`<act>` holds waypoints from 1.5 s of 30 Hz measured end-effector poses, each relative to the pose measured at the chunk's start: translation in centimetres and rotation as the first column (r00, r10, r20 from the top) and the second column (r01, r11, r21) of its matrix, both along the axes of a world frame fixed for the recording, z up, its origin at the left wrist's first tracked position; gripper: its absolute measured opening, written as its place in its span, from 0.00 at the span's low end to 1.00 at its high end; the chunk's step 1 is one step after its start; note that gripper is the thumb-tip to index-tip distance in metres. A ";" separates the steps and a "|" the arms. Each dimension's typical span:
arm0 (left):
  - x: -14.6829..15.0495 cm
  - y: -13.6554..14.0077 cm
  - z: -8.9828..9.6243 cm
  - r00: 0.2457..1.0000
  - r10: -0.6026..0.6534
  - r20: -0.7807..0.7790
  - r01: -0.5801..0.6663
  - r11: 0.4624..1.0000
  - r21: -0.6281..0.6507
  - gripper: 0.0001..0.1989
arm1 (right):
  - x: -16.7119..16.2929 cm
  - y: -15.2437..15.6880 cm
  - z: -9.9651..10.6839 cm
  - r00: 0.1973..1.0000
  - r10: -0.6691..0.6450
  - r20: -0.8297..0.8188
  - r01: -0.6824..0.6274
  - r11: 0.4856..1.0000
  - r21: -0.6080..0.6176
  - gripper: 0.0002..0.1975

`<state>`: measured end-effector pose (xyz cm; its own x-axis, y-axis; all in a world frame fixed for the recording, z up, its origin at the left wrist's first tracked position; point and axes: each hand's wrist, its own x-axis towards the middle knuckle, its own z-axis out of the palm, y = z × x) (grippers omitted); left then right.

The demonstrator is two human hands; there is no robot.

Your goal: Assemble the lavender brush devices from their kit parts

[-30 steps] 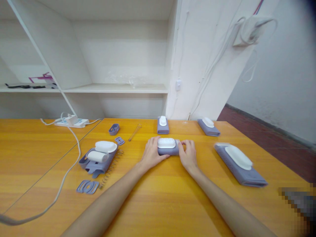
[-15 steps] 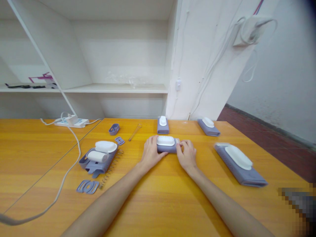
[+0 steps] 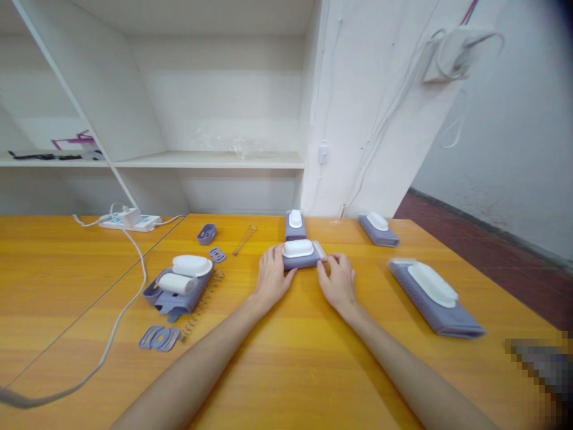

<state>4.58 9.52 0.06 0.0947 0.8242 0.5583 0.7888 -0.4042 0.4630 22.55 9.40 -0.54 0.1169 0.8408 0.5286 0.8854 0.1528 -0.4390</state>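
Observation:
A purple-grey case with a white oval brush (image 3: pixel 299 263) on top is between my hands at the middle of the table. My left hand (image 3: pixel 274 276) is closed around its left end, thumb along the front side. At the right end, my right hand (image 3: pixel 336 279) grips the corner with thumb and curled fingers. A pale strip shows at that end. Just behind stands a similar case (image 3: pixel 295 234), topped with a white brush.
To the left lie an opened case (image 3: pixel 197 297) with white parts, flat purple-grey plates (image 3: pixel 159 338), a spring (image 3: pixel 197 313), a thinner spring (image 3: pixel 245 240) and a small housing (image 3: pixel 206 235). Two more cases (image 3: pixel 436 304) stand right. A power strip (image 3: pixel 134 222) and cable lie left.
The held case has turned slightly and shifted a little away from me, nearer the case behind it. Its brush top now faces me less. Both hands stay at its ends.

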 end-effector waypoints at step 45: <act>-3.4 3.1 -0.7 0.714 0.614 -0.336 -0.656 0.754 -0.015 0.14 | -0.6 -0.9 0.7 0.879 0.280 0.387 -0.178 0.944 -0.277 0.17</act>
<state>1.20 12.67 -0.65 -0.3369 0.8091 0.4816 0.9415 0.2866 0.1771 21.93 8.51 0.19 -0.2815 0.9187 0.2771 0.9451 0.3154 -0.0855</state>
